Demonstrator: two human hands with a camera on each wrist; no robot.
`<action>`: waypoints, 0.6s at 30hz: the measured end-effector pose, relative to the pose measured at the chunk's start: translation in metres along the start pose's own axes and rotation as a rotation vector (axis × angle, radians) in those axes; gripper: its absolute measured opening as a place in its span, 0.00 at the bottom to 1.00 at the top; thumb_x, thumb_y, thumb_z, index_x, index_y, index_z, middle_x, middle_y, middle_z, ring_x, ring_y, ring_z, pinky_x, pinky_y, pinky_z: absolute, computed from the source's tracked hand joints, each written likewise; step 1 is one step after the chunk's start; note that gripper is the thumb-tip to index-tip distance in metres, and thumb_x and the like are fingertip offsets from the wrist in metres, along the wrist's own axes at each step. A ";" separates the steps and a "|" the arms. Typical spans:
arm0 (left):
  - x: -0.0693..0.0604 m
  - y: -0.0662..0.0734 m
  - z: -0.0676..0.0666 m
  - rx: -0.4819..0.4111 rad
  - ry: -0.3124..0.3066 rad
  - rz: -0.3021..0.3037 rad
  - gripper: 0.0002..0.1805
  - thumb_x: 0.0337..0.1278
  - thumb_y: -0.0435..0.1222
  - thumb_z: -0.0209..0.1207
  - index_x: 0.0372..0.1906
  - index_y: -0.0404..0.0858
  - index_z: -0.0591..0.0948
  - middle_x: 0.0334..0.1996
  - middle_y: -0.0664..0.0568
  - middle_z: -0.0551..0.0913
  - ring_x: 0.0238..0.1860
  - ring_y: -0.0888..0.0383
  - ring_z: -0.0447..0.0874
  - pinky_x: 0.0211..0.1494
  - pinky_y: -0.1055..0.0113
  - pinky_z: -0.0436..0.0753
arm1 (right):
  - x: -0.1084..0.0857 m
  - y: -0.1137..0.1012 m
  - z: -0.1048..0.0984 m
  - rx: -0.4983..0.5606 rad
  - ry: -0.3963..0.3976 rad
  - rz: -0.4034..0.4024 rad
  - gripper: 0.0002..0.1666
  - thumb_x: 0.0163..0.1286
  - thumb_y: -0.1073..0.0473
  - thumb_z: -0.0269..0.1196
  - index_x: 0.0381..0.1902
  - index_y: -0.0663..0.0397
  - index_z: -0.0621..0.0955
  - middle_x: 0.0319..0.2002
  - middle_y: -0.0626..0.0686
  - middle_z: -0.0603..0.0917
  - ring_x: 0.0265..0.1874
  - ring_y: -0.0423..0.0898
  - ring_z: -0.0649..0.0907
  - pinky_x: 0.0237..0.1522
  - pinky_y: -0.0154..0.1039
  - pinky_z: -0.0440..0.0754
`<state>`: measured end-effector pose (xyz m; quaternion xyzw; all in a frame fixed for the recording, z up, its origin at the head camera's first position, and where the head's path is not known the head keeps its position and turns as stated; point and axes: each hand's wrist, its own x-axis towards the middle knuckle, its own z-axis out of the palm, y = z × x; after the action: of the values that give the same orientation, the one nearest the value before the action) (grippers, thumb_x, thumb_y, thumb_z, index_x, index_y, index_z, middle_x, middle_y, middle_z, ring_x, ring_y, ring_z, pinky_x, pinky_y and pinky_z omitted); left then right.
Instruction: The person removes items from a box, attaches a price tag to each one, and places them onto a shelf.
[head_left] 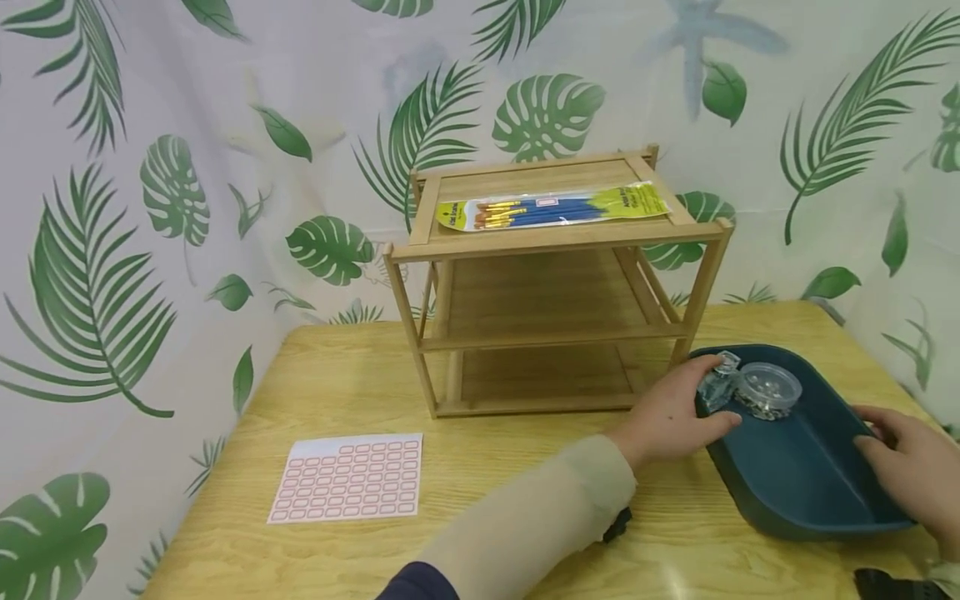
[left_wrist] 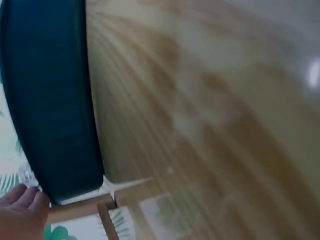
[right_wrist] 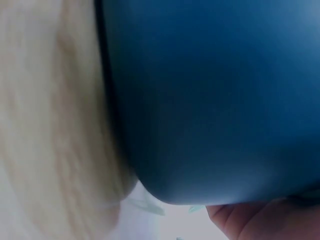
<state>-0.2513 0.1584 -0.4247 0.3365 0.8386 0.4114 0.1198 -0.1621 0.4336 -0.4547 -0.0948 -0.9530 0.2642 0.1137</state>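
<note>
Head view: left hand (head_left: 671,418) pinches a clear bottle (head_left: 717,388), right hand (head_left: 909,460) clasps the bin (head_left: 795,479), its fingers likely steadying it

My left hand (head_left: 678,417) is holding a clear bottle (head_left: 717,388) at the left rim of a dark tray (head_left: 795,479), just beside a round tub (head_left: 768,386). My right hand (head_left: 907,458) is gripping the opposite rim. A brush pack (head_left: 555,208) is lying atop the wooden rack (head_left: 547,296); labels (head_left: 348,477) are lying on the counter (head_left: 217,542) to its left. Leafy cloth (head_left: 315,192) is hanging behind.
</note>
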 end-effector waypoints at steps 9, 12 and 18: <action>0.010 0.006 0.018 0.007 0.100 -0.010 0.42 0.69 0.50 0.61 0.80 0.59 0.52 0.75 0.67 0.57 0.71 0.69 0.61 0.66 0.68 0.71 | -0.005 0.004 -0.003 -0.014 0.013 -0.052 0.23 0.77 0.69 0.50 0.64 0.81 0.68 0.31 0.57 0.71 0.25 0.45 0.67 0.24 0.38 0.62; 0.012 0.010 0.022 0.013 0.127 -0.010 0.42 0.69 0.48 0.61 0.80 0.57 0.52 0.75 0.66 0.57 0.72 0.69 0.60 0.66 0.69 0.70 | -0.007 0.006 -0.003 -0.005 0.016 -0.051 0.24 0.78 0.68 0.50 0.65 0.81 0.67 0.35 0.63 0.74 0.28 0.50 0.71 0.26 0.40 0.67; 0.018 0.018 0.031 0.035 0.153 -0.036 0.43 0.66 0.48 0.63 0.80 0.57 0.53 0.75 0.65 0.58 0.71 0.68 0.62 0.65 0.70 0.71 | -0.009 0.006 -0.004 0.029 -0.020 -0.001 0.27 0.80 0.66 0.48 0.70 0.80 0.62 0.55 0.82 0.69 0.50 0.76 0.71 0.41 0.65 0.72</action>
<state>-0.2418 0.1968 -0.4294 0.2910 0.8582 0.4190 0.0572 -0.1520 0.4388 -0.4562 -0.0899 -0.9503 0.2787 0.1058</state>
